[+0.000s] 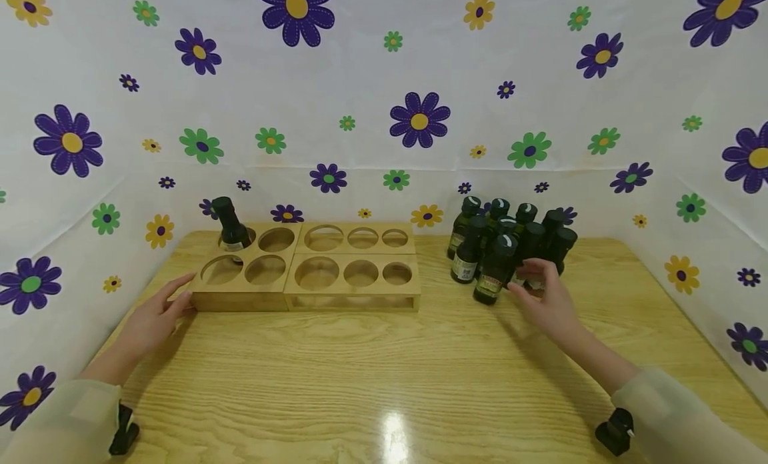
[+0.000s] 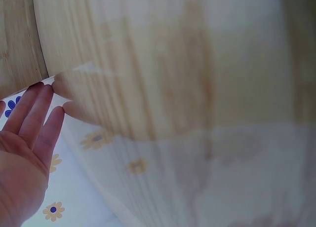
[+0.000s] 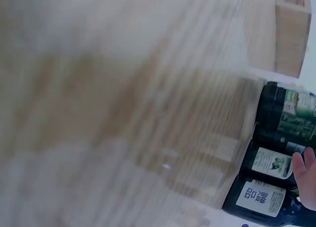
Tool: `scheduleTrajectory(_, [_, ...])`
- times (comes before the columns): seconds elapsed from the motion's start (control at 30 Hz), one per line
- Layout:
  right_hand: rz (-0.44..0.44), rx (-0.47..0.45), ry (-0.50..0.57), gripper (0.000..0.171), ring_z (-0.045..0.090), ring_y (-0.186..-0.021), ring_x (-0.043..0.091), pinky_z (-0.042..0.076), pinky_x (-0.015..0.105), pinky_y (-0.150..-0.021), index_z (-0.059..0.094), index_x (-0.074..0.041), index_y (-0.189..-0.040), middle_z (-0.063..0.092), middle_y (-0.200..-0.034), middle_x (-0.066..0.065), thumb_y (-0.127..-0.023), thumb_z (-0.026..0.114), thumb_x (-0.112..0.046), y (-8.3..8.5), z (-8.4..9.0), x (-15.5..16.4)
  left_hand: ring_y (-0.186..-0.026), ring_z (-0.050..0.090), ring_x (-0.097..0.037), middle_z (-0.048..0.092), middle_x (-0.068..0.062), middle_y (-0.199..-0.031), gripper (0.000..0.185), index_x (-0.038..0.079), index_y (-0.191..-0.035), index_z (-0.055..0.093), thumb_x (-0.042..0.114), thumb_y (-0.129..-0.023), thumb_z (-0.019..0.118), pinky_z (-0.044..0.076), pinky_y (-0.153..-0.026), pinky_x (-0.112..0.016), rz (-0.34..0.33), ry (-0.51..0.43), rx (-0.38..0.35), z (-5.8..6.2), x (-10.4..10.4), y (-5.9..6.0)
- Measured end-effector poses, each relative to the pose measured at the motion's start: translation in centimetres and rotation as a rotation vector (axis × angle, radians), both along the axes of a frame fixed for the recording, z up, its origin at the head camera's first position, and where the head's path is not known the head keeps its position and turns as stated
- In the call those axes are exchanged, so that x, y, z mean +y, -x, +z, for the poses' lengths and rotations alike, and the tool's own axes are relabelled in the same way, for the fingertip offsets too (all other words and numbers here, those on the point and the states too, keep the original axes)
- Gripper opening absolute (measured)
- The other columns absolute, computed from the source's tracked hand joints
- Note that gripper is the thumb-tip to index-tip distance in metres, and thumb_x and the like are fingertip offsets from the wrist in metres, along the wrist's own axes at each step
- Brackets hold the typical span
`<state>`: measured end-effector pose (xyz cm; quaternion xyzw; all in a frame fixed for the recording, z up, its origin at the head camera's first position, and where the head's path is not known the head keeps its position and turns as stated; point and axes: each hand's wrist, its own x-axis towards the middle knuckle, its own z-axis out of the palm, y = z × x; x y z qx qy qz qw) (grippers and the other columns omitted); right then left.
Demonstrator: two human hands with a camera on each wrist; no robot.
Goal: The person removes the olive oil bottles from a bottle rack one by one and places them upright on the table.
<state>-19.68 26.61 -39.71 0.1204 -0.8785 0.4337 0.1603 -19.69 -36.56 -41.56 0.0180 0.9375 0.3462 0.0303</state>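
Bottle labels (image 3: 270,162), right-wrist view only

Bright, even light; table (image 1: 384,384) glare; wrist views blurred

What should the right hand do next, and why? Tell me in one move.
Probably close the right hand round the nearest bottle and lift it out: its fingers already reach the cluster, the rack has one filled hole, and the left hand rests at its corner.

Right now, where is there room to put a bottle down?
The bare table in front of the wooden rack, between both hands, is free. It is crowded around the bottle cluster by the right hand.
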Motion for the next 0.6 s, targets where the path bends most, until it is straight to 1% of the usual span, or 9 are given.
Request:
scheduleTrajectory(0.03, [-0.005, 0.014, -0.003, 0.043, 0.054, -0.106, 0.033, 0.039, 0.008, -0.08, 0.038, 0.009, -0.13, 0.052, -0.119, 0.024, -0.097, 0.061, -0.007, -0.2, 0.0, -0.1, -0.113, 0.056, -0.048, 0.052, -0.036, -0.128, 0.063, 0.008, -0.156, 0.019, 0.045, -0.105, 0.029, 0.047, -0.067, -0.034, 0.0, 0.0, 0.0, 0.1, 0.0, 0.0])
scheduleTrajectory(0.13, [0.015, 0.057, 0.003, 0.039, 0.056, -0.102, 0.024, 0.04, 0.008, -0.079, 0.041, 0.008, -0.126, 0.055, -0.116, 0.022, -0.096, 0.061, -0.004, -0.7, 0.2, -0.7, -0.113, 0.055, -0.048, 0.051, -0.036, -0.129, 0.062, 0.009, -0.156, 0.019, 0.044, -0.106, 0.029, 0.047, -0.068, -0.034, -0.002, 0.004, 0.002, 0.2, 0.0, -0.1])
scheduleTrajectory(0.2, [0.032, 0.084, 0.005, 0.037, 0.057, -0.101, 0.021, 0.042, 0.009, -0.079, 0.043, 0.007, -0.125, 0.056, -0.114, 0.021, -0.094, 0.062, -0.001, -0.8, 0.3, -1.3, -0.113, 0.055, -0.048, 0.052, -0.036, -0.128, 0.062, 0.008, -0.156, 0.019, 0.044, -0.106, 0.029, 0.047, -0.066, -0.034, 0.0, 0.008, 0.007, 0.2, 0.1, -0.1])
scheduleTrajectory(0.3, [0.054, 0.106, 0.01, 0.036, 0.058, -0.1, 0.025, 0.043, 0.011, -0.078, 0.044, 0.007, -0.124, 0.058, -0.113, 0.02, -0.093, 0.063, 0.001, -0.8, 0.5, -2.5, -0.111, 0.057, -0.047, 0.053, -0.036, -0.127, 0.061, 0.009, -0.155, 0.02, 0.044, -0.106, 0.029, 0.044, -0.062, -0.032, 0.003, 0.012, 0.018, 0.2, 0.1, 0.0])
scheduleTrajectory(0.37, [0.078, 0.092, 0.022, 0.036, 0.058, -0.101, 0.03, 0.044, 0.013, -0.079, 0.045, 0.006, -0.124, 0.059, -0.114, 0.02, -0.094, 0.062, 0.0, -0.7, 0.7, -3.4, -0.11, 0.058, -0.047, 0.053, -0.036, -0.126, 0.061, 0.009, -0.155, 0.021, 0.044, -0.106, 0.029, 0.043, -0.06, -0.031, 0.005, 0.015, 0.024, 0.2, 0.1, 0.0])
scheduleTrajectory(0.43, [0.104, 0.065, 0.032, 0.036, 0.057, -0.103, 0.031, 0.045, 0.016, -0.08, 0.045, 0.005, -0.126, 0.059, -0.115, 0.019, -0.095, 0.062, -0.003, -0.5, 0.8, -4.3, -0.109, 0.058, -0.046, 0.053, -0.036, -0.126, 0.061, 0.009, -0.155, 0.021, 0.044, -0.106, 0.03, 0.042, -0.06, -0.031, 0.005, 0.019, 0.028, 0.1, 0.1, 0.1])
scheduleTrajectory(0.5, [0.142, 0.039, 0.051, 0.036, 0.057, -0.105, 0.032, 0.046, 0.021, -0.081, 0.044, 0.004, -0.127, 0.058, -0.117, 0.019, -0.096, 0.061, -0.004, -0.3, 0.8, -5.3, -0.109, 0.058, -0.046, 0.054, -0.035, -0.126, 0.061, 0.009, -0.155, 0.021, 0.044, -0.106, 0.03, 0.043, -0.061, -0.031, 0.005, 0.019, 0.029, 0.1, 0.1, 0.1])
scheduleTrajectory(0.6, [0.193, 0.045, 0.06, 0.037, 0.057, -0.105, 0.033, 0.05, 0.032, -0.081, 0.045, 0.003, -0.127, 0.058, -0.116, 0.019, -0.095, 0.062, -0.004, 0.3, 0.7, -6.9, -0.109, 0.058, -0.046, 0.055, -0.035, -0.125, 0.062, 0.009, -0.155, 0.022, 0.045, -0.106, 0.03, 0.044, -0.061, -0.031, 0.006, 0.019, 0.029, 0.0, 0.0, 0.0])
